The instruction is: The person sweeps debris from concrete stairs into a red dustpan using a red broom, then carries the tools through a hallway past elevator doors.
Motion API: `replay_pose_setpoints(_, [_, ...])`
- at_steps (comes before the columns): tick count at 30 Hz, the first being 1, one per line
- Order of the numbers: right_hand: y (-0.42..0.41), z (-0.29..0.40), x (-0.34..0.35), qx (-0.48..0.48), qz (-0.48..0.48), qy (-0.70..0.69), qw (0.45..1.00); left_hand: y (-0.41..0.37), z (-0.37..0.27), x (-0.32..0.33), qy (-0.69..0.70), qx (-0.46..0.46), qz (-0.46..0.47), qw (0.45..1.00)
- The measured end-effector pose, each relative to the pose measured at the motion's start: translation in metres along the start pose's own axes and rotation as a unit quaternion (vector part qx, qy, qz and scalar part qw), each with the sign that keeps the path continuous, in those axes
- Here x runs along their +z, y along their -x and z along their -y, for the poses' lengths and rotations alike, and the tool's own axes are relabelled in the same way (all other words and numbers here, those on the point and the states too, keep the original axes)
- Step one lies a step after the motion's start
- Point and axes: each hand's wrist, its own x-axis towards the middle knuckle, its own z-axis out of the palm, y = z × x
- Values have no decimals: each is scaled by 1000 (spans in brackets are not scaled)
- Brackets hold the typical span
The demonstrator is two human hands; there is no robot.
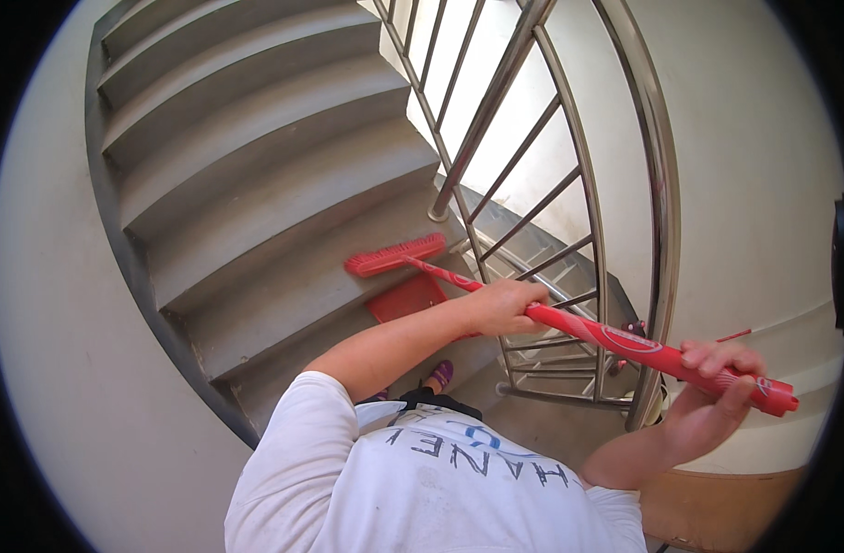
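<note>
A red broom crosses the view at a slant, and both of my hands are closed around its handle (629,344). My left hand (508,305) grips the handle partway down. My right hand (722,380) holds it near its top end, at the far right. The red-bristled broom head (395,254) is at a concrete stair tread (283,314), close to the railing side. Just below the broom head is a red dustpan (409,298), partly hidden behind my left forearm.
Concrete steps (276,148) curve upward at the left beside a pale wall (55,276). A stainless-steel railing (487,114) with slanted bars runs close to the broom handle. Through the bars, a lower flight (532,238) shows. One purple shoe (441,374) is on the floor below me.
</note>
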Motion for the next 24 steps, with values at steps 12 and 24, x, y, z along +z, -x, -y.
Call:
replay_pose_setpoints(12, [-26,56,-34,-101,142,-156,972,53,-69,14,-69,143,-69,985])
replay_pose_setpoints(24, [-51,-15,45,130,256,-427,858,195,-81,5,-183,-30,-280,942])
